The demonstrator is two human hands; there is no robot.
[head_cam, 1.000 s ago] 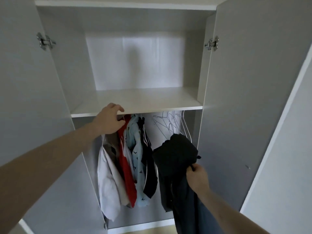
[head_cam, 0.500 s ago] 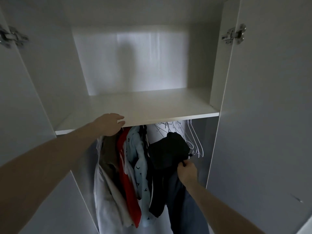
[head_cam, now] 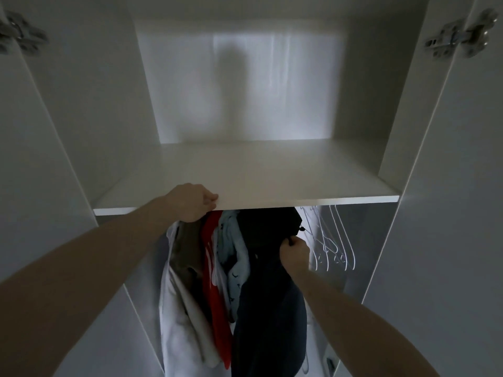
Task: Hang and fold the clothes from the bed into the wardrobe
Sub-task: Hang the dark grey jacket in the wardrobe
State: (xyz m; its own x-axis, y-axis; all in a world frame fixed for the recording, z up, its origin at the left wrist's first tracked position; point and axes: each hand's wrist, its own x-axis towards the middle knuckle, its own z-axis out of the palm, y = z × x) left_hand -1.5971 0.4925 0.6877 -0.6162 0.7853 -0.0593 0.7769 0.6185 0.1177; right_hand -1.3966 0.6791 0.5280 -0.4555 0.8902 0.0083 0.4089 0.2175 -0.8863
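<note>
I face the open wardrobe. My right hand [head_cam: 295, 251] grips a dark garment [head_cam: 268, 284] at its upper right, holding it up just under the white shelf [head_cam: 272, 175]; its top and any hanger are hidden by the shelf edge. My left hand [head_cam: 192, 202] curls over the shelf's front edge at the left. Left of the dark garment hang a pale blue patterned piece [head_cam: 236, 257], a red one [head_cam: 215, 295], a brown one [head_cam: 187, 257] and a white one [head_cam: 179, 317].
Several bare white wire hangers [head_cam: 330, 246] hang to the right of my right hand. The wardrobe doors stand open on both sides, with metal hinges [head_cam: 457, 39] near the top. The rail itself is hidden behind the shelf.
I have moved closer to the wardrobe. My right hand has raised the dark garment up under the shelf and leftward against the hanging clothes. My left hand stays on the shelf edge.
</note>
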